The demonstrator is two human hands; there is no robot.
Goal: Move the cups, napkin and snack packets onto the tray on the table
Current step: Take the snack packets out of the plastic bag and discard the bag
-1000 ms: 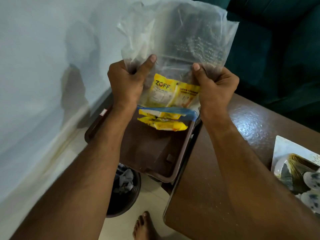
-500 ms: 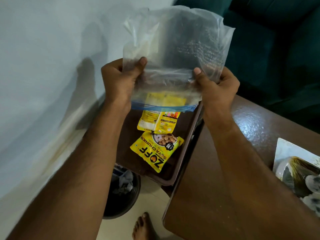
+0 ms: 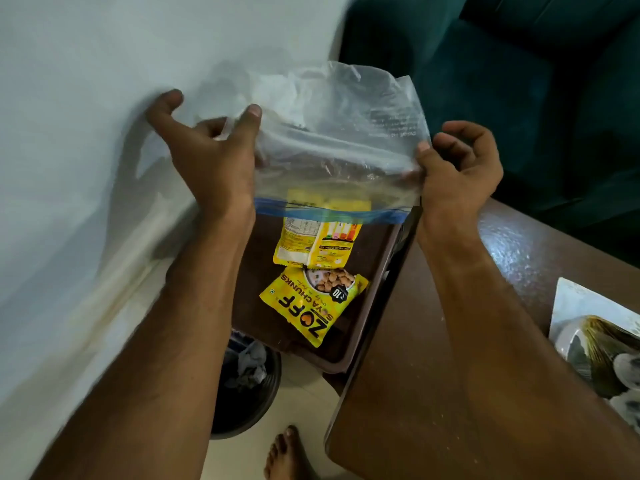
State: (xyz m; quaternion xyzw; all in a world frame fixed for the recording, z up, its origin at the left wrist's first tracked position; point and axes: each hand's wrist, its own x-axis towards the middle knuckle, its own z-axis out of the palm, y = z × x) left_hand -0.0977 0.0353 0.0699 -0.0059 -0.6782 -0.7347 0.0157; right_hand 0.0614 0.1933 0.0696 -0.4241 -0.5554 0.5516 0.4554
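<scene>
Holding a clear plastic zip bag (image 3: 332,143) mouth-down, the left hand (image 3: 211,157) and right hand (image 3: 457,168) pinch its sides; two yellow snack packets (image 3: 313,303) lie below on the brown rectangular tray (image 3: 356,344) left of the desk (image 3: 433,358).

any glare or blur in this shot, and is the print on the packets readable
Head view: glare on the glossy brown table; white wall smeared by blur; front yellow snack packet print sharp, the packet behind too small to read; clear plastic zip bag hazy.
</scene>
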